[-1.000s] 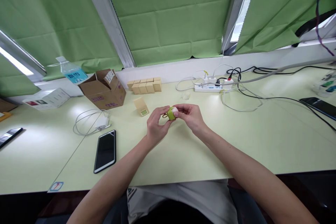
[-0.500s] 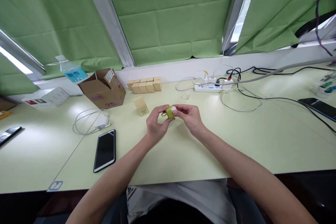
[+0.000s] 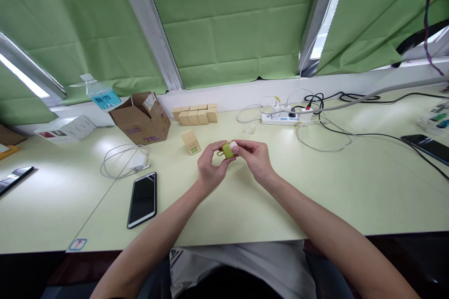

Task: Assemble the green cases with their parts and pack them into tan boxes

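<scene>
Between my two hands, above the middle of the table, is a small green case (image 3: pixel 228 150) with a small loop at its left side. My left hand (image 3: pixel 212 164) grips the green case between thumb and fingers. At the case's right side, my right hand (image 3: pixel 253 159) pinches a white piece (image 3: pixel 233 146) that touches the green part. Just left of my hands stands a small open tan box (image 3: pixel 191 140) with its lid up and a green patch on its front. Behind it, several small closed tan boxes (image 3: pixel 197 115) sit in rows.
A phone (image 3: pixel 142 200) and a white charger with cable (image 3: pixel 138 162) lie left. An open cardboard box (image 3: pixel 142 119) and a bottle (image 3: pixel 101 95) stand behind them. A power strip (image 3: pixel 280 117) with tangled cables is back right; another phone (image 3: pixel 426 145) lies far right.
The whole view has shifted slightly, so the table's things appear a little further right. Slightly more of the white piece shows beside the green case. Both hands keep their hold.
</scene>
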